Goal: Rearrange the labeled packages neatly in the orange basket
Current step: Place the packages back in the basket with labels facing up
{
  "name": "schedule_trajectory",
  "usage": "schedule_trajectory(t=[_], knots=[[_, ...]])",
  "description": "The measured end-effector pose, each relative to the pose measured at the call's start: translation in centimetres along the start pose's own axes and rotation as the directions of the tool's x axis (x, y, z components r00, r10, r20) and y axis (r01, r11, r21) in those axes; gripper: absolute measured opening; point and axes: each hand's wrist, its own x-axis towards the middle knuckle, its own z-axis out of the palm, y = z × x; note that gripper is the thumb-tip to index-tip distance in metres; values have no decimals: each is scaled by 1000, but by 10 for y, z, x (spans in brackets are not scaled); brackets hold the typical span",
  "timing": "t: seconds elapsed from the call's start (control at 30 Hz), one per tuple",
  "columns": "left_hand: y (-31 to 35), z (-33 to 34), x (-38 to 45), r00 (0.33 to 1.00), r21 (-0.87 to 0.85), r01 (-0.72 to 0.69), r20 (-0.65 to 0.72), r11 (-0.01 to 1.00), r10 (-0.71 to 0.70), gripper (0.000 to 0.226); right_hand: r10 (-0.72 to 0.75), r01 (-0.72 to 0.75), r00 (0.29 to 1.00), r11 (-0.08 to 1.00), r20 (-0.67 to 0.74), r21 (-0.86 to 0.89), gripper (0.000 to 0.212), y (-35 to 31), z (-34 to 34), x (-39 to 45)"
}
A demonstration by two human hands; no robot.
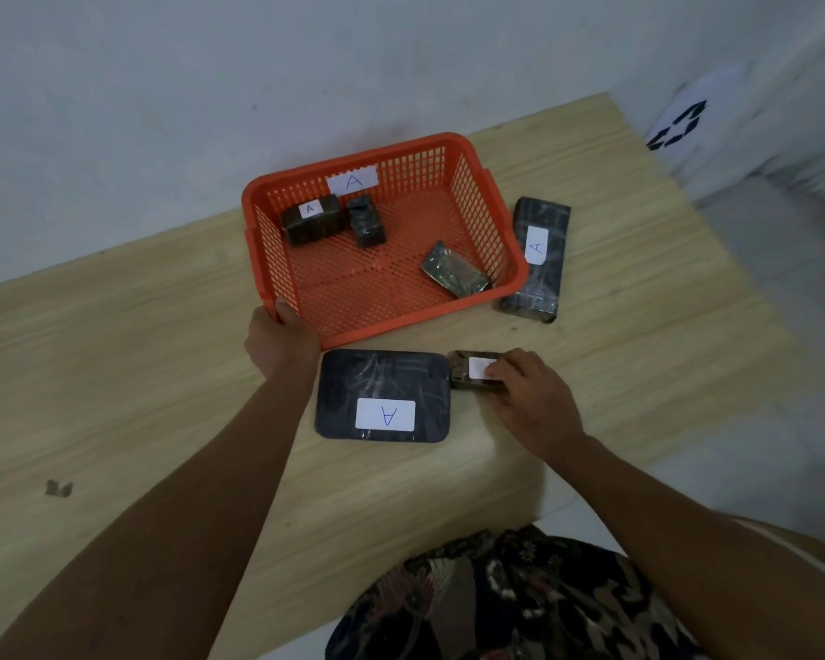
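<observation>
The orange basket [508, 245] stands on the wooden table with an "A" label on its far wall. Inside lie a labeled dark package [313, 226], a small dark package [366, 220] beside it, and another [456, 270] at the near right corner. My left hand [279, 340] grips the basket's near left corner. My right hand [527, 395] is closed on a small labeled package [465, 371] resting on the table just in front of the basket. A large flat package [382, 395] labeled "A" lies left of it. A long labeled package [537, 259] lies right of the basket.
The wooden table [115, 373] ends close on the right and near side, with grey floor beyond. A white wall rises behind the basket. A small dark scrap [58, 488] lies on the table at left. Patterned clothing [496, 597] shows at the bottom.
</observation>
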Motion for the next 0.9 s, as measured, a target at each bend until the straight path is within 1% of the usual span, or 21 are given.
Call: schedule_trajectory(t=[0.07,0.1,0.17,0.23,0.3,0.33,0.37,0.43,0.5,0.53,0.6,0.67,0.7,0.8,0.87,0.9], knots=[[-1,1,0,1000,-22,10,-4,1000,-10,38,-15,14,1000,1000,-17,-21,27,-1,-5,3],[-1,1,-1,1000,-27,13,-7,1000,-13,38,-18,15,998,999,-53,-41,28,-2,-8,7],[-2,2,-1,1000,-40,16,-17,999,-17,38,-43,34,984,998,-171,-59,28,-8,-16,23],[-2,3,-1,999,-32,14,-33,999,-15,37,-85,79,953,996,-289,-30,27,-20,-21,50],[-2,3,-1,999,-19,10,-43,1000,-11,36,-68,88,939,995,-338,45,23,-36,-24,85],[-3,3,-1,999,-27,7,-44,1000,-8,36,-17,52,948,993,-318,102,21,-43,-24,103],[-3,3,-1,999,-40,5,-43,999,-6,36,50,-8,963,988,-266,157,21,-49,-23,120],[-4,3,-1,999,-56,19,-39,998,-21,35,169,-146,982,964,-89,222,22,-52,-17,150],[-7,3,0,999,-53,30,-34,998,-32,35,229,-247,967,951,116,185,25,-50,-8,170],[-7,3,0,999,-50,28,-33,998,-29,36,243,-273,950,951,196,144,28,-48,-4,178],[-6,4,1,999,-51,23,-28,998,-25,36,265,-296,918,953,295,69,35,-45,1,189],[-6,5,1,999,-49,29,-31,998,-30,35,267,-282,904,959,335,-3,43,-44,5,196],[-6,6,0,999,-45,34,-37,998,-36,34,263,-265,902,963,342,-41,44,-44,6,199],[-4,6,0,998,-35,50,-36,998,-51,34,281,-255,892,960,355,-119,34,-42,7,204],[-4,6,0,998,-37,60,-29,998,-61,34,282,-252,883,959,375,-128,35,-40,5,205],[-3,6,0,998,-39,62,-27,997,-63,34,267,-251,886,964,378,-91,40,-40,4,205]])
